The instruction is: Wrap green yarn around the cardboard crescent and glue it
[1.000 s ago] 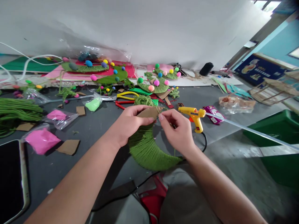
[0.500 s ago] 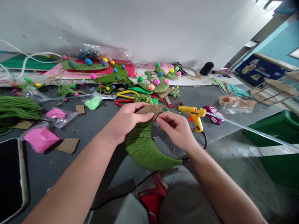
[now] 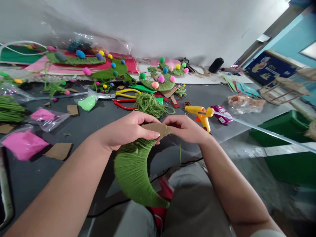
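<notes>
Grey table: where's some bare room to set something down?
Best patch on the grey table: beyond the yellow glue gun, left of the plastic bag. A smaller one lies between the light-green packet and the left forearm. Crowded: beyond the left hand, with yarn pile, scissors, pompom-dotted crescents.

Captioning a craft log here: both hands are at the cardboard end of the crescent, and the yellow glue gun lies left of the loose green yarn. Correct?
Not quite: the head view shows the yellow glue gun right of the loose green yarn. The left hand and right hand are at the cardboard end of the crescent.
</notes>
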A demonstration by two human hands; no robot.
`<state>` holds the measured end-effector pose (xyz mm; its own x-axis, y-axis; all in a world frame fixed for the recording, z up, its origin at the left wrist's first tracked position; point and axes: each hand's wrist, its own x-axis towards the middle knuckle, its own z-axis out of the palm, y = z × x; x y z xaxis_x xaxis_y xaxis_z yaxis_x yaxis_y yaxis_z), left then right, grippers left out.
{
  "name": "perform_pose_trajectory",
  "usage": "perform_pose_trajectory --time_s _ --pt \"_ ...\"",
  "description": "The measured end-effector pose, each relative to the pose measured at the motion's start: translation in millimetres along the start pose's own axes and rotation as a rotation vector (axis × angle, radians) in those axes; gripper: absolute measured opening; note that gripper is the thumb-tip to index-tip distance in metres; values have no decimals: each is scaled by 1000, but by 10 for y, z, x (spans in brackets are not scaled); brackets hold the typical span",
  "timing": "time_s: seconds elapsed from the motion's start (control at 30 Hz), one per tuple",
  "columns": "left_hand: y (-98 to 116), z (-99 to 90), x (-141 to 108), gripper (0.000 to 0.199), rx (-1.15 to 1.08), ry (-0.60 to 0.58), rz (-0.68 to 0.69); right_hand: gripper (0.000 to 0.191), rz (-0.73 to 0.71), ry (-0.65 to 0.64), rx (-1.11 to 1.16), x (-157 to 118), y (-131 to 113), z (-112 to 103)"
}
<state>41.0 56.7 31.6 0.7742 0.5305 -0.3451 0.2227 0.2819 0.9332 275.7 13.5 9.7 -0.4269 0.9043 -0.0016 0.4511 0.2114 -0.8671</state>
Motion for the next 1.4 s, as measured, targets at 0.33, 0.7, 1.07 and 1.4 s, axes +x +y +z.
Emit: perform_pose_trajectory --time_s 0.33,0.7,1.07,1.4 --pt "-114 60 88 20 116 -4 3 22 -17 4 -116 35 -109 -27" --pt "-143 84 179 7 205 156 28 17 13 255 -346 -35 -364 133" --pt "-65 46 128 19 112 353 74 10 -36 431 -509 -206 -458 384" --pt "9 67 73 21 -102 298 94 18 28 240 19 -77 -117 266"
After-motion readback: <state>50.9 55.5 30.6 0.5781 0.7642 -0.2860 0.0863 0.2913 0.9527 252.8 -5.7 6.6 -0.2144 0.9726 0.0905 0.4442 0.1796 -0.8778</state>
